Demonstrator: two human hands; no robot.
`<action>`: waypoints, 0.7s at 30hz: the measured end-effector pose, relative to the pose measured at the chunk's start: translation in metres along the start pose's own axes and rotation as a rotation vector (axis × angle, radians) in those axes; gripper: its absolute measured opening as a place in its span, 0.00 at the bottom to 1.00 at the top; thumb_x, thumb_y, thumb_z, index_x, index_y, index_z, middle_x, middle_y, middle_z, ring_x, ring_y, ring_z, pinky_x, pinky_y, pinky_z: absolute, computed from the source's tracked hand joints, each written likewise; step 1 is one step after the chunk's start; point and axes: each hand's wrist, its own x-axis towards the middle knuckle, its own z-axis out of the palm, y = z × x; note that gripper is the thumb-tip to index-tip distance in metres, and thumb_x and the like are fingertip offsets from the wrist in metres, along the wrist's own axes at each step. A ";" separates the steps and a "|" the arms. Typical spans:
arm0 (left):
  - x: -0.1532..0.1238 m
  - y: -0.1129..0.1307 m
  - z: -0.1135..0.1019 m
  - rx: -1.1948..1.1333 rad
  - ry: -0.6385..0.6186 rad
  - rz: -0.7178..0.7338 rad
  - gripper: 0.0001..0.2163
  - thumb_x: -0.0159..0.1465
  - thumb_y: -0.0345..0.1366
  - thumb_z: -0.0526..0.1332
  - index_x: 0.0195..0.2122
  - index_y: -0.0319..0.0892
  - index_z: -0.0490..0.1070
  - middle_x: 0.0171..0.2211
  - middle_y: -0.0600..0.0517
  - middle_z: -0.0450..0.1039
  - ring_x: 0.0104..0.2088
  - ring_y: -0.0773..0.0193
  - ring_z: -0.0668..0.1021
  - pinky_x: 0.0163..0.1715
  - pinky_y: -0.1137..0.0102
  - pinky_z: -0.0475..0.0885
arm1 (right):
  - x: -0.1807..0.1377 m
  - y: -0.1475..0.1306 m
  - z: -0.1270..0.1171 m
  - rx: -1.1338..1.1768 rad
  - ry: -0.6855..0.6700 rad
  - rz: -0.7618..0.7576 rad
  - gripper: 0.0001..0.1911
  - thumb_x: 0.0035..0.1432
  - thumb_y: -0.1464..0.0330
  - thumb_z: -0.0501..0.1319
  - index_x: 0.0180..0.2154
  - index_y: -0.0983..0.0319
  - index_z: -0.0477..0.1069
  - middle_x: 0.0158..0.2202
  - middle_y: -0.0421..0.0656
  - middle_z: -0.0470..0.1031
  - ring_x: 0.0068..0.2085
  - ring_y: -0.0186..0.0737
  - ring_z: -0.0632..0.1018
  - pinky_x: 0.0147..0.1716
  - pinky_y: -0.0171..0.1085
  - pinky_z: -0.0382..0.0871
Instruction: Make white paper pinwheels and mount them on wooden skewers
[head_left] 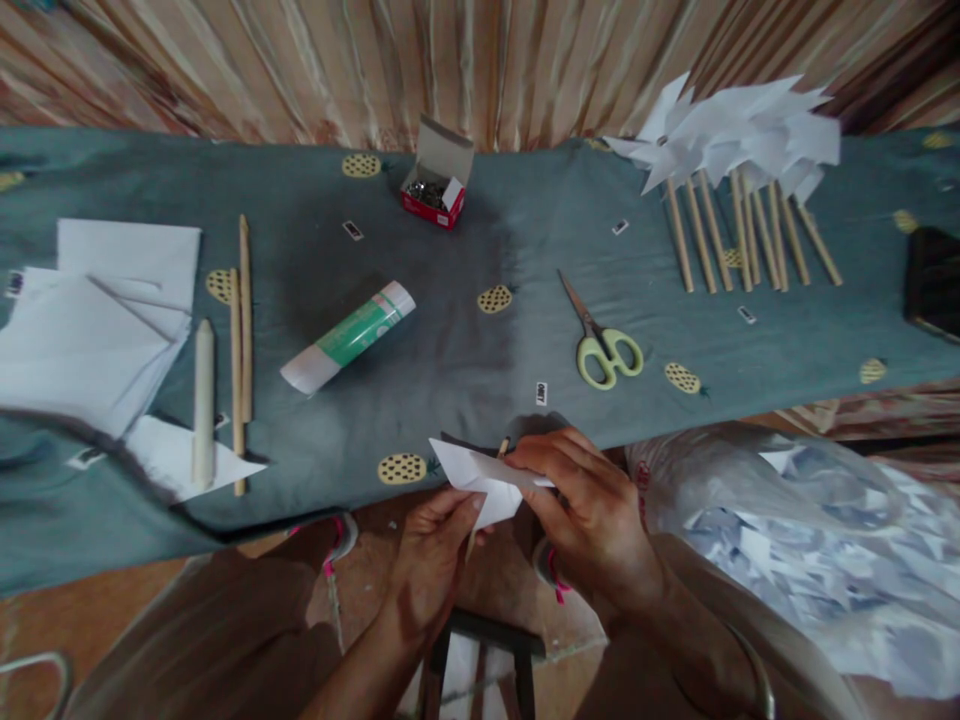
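Between my hands, over the table's front edge, is a white paper pinwheel (pixel 501 498), partly folded, with a wooden stick (pixel 504 447) showing behind it. My left hand (pixel 431 550) is closed on the paper's lower left, thumb on top, and a bit of stick shows below those fingers. My right hand (pixel 581 495) pinches a paper flap on the right side. Where the paper meets the stick is hidden. Green-handled scissors (pixel 604 345) lie beyond my right hand, and a white tube with a green label (pixel 349 337) lies beyond my left.
Finished paper pinwheels (pixel 742 135) on sticks lie at the back right. A red box (pixel 431 200) of small metal pieces stands open at the back. White paper sheets (pixel 82 340), a candle (pixel 204 405) and two sticks (pixel 244 330) lie left. A plastic bag (pixel 810 540) of paper scraps sits at right.
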 end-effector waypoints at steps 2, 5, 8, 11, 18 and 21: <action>0.001 -0.002 -0.002 0.006 -0.013 0.016 0.14 0.40 0.42 0.77 0.25 0.41 0.82 0.23 0.51 0.77 0.25 0.68 0.73 0.28 0.75 0.67 | -0.001 0.000 0.000 -0.004 0.003 0.005 0.08 0.61 0.76 0.58 0.41 0.61 0.73 0.38 0.45 0.80 0.39 0.41 0.78 0.41 0.40 0.75; 0.004 -0.006 -0.007 0.054 -0.026 0.053 0.14 0.43 0.44 0.76 0.26 0.40 0.82 0.23 0.51 0.77 0.25 0.69 0.72 0.27 0.75 0.67 | -0.002 0.000 -0.001 -0.002 0.001 0.016 0.09 0.61 0.76 0.58 0.41 0.60 0.73 0.38 0.44 0.80 0.39 0.41 0.78 0.40 0.41 0.75; 0.007 -0.008 -0.012 0.089 -0.038 0.076 0.15 0.45 0.46 0.75 0.28 0.40 0.82 0.24 0.50 0.78 0.25 0.69 0.72 0.27 0.76 0.67 | -0.003 0.000 -0.001 -0.001 -0.007 0.016 0.09 0.61 0.76 0.58 0.42 0.60 0.73 0.38 0.44 0.80 0.40 0.41 0.77 0.41 0.41 0.75; 0.007 -0.008 -0.013 0.093 -0.046 0.071 0.14 0.45 0.44 0.75 0.29 0.41 0.83 0.26 0.50 0.79 0.28 0.67 0.75 0.31 0.74 0.69 | -0.004 0.001 0.000 -0.004 -0.009 0.007 0.09 0.60 0.76 0.59 0.41 0.62 0.73 0.38 0.45 0.79 0.40 0.41 0.77 0.41 0.41 0.74; 0.006 -0.008 -0.014 0.090 -0.074 0.067 0.14 0.48 0.44 0.74 0.32 0.42 0.83 0.30 0.49 0.81 0.31 0.63 0.79 0.35 0.71 0.72 | -0.004 0.002 0.000 -0.012 -0.027 -0.010 0.08 0.61 0.76 0.58 0.42 0.62 0.72 0.38 0.45 0.79 0.40 0.41 0.77 0.40 0.41 0.75; 0.007 -0.009 -0.014 0.092 -0.069 0.052 0.13 0.48 0.43 0.74 0.32 0.42 0.83 0.30 0.48 0.81 0.31 0.61 0.79 0.36 0.70 0.73 | -0.004 0.001 0.000 -0.012 -0.019 -0.006 0.09 0.62 0.76 0.58 0.42 0.61 0.72 0.39 0.44 0.79 0.40 0.41 0.77 0.40 0.42 0.75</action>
